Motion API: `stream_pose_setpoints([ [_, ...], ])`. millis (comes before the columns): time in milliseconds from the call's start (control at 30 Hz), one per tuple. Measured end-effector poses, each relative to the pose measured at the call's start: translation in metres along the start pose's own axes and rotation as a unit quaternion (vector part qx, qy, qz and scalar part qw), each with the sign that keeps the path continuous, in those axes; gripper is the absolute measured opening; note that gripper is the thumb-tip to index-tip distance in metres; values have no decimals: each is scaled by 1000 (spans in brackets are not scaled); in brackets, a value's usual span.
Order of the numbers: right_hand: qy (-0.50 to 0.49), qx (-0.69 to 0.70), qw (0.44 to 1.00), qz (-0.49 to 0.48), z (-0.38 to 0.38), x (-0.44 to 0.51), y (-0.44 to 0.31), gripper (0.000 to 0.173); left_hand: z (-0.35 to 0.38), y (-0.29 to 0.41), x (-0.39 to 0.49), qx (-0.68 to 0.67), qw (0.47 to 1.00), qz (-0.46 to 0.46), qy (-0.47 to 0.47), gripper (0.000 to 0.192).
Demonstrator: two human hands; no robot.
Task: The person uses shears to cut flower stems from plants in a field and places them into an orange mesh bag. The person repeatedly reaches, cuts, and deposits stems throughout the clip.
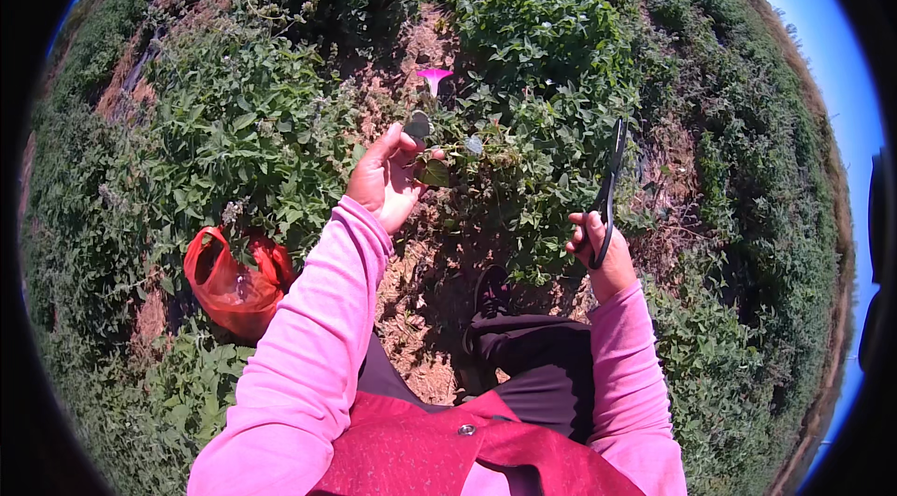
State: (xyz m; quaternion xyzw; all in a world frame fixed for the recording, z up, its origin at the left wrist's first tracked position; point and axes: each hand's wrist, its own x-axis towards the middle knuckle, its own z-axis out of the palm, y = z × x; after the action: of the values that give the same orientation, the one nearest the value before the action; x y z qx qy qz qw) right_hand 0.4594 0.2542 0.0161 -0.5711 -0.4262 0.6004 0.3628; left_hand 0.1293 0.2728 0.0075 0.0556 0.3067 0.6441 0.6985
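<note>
Between the fingertips of my left hand (389, 177) is a leafy vine stem, with a dark leaf (418, 125) above the fingers and a greener leaf (434, 173) below them. A pink trumpet-shaped flower (434, 80), like a morning glory, stands just beyond the hand. My right hand (601, 251) grips black-handled scissors (608, 195) by the loops. Their blades point up and away, look closed, and are apart from the held stem. Part of the stem is hidden behind my left fingers.
A red plastic bag (242, 286) sits among plants to the left of my left forearm. Dense green plants (539, 26) grow in rows on both sides. Dry straw-covered soil (427, 377) runs between my legs, and my dark shoe (493, 293) rests near the vines.
</note>
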Motion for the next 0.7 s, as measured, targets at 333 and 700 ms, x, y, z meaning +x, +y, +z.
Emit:
stream_pose_setpoints([
  [333, -39, -48, 997, -39, 15, 0, 2, 50, 8, 20, -14, 102, 985, 80, -110, 22],
  [700, -69, -76, 995, -10, 26, -3, 1, 47, 4, 31, -8, -93, 976, 89, -175, 23],
])
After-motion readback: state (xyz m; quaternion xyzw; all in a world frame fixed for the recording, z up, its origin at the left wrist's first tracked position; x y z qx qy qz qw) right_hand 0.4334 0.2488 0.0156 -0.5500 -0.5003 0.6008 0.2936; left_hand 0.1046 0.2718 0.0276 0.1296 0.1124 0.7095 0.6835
